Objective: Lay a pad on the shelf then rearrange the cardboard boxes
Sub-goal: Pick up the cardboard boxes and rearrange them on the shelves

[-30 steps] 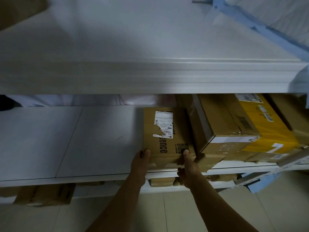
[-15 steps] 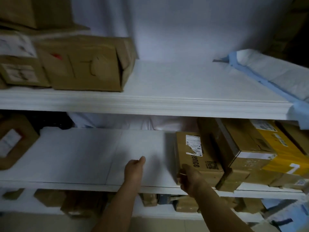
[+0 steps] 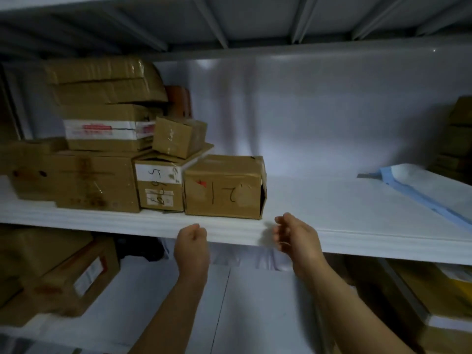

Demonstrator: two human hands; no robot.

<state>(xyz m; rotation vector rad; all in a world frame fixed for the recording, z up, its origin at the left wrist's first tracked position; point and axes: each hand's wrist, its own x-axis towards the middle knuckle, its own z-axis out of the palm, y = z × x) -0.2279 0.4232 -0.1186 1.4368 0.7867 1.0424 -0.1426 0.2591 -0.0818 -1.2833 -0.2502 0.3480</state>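
2 bare forearms enter frame from below, no sleeves visible up to frame edge. Left hand [image 3: 191, 245] and right hand [image 3: 296, 235] both bare: no gloves, rings, watch or wristbands seen. Wrists uncovered. Forearms slim, tapering toward wrists; left one rises from bottom centre, right one from bottom right corner. Dim light and slight blur hide finer detail such as nails. No clothing in view anywhere on either arm.

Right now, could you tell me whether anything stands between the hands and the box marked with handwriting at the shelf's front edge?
Nothing visible does. The left hand and right hand hang just below and in front of the handwritten box, holding nothing.
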